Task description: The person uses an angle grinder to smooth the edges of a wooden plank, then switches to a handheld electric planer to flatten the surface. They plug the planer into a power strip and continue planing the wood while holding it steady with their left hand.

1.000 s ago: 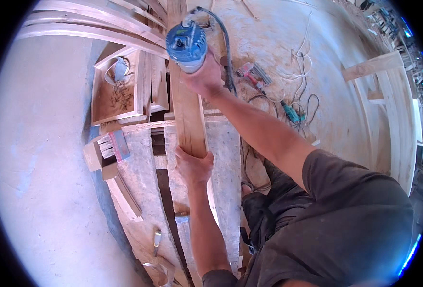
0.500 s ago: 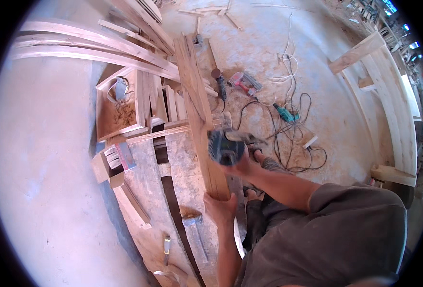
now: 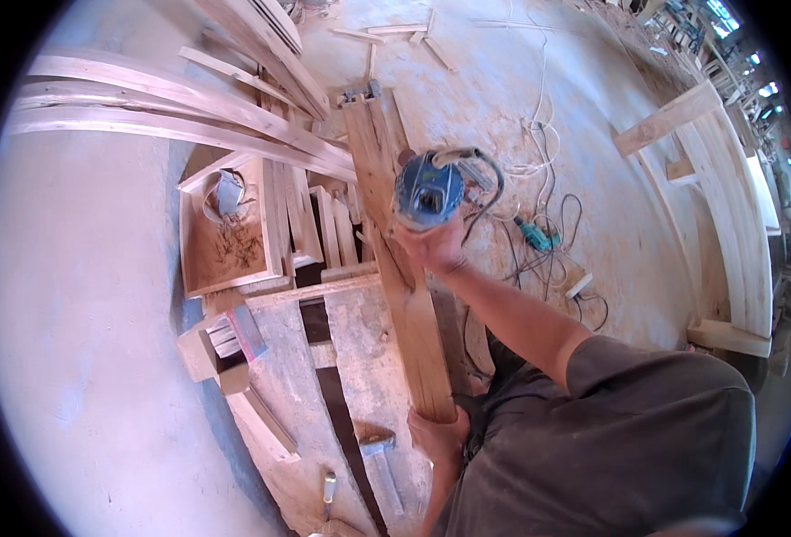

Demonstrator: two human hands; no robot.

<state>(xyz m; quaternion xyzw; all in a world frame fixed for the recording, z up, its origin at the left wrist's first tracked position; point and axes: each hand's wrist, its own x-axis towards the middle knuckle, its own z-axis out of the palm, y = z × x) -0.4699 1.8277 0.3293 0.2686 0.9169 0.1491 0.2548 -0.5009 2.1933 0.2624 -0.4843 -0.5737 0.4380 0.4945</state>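
Note:
A long wooden beam (image 3: pixel 404 313) runs from close to my body out toward the far side, along the right edge of the plank bench (image 3: pixel 364 331). My left hand (image 3: pixel 438 437) is wrapped round the near end of the beam. My right hand (image 3: pixel 436 246) grips a corded power tool (image 3: pixel 429 192) with a rounded blue top, held over the right edge of the beam toward its far half. The tool's underside is hidden, so I cannot tell whether it touches the wood.
A hammer (image 3: pixel 382 470) and a yellow-handled tool (image 3: pixel 329 488) lie on the bench. At left are an open cardboard box (image 3: pixel 200 353) and a wooden box (image 3: pixel 225 242) holding sawdust. A green drill (image 3: pixel 536 234) and tangled cords lie on the floor at right, before a curved wooden frame (image 3: pixel 726 197).
My right hand has carried the power tool farther away along the beam. The beam's near end and my left hand appear lower and slightly rightward, as the whole view has shifted.

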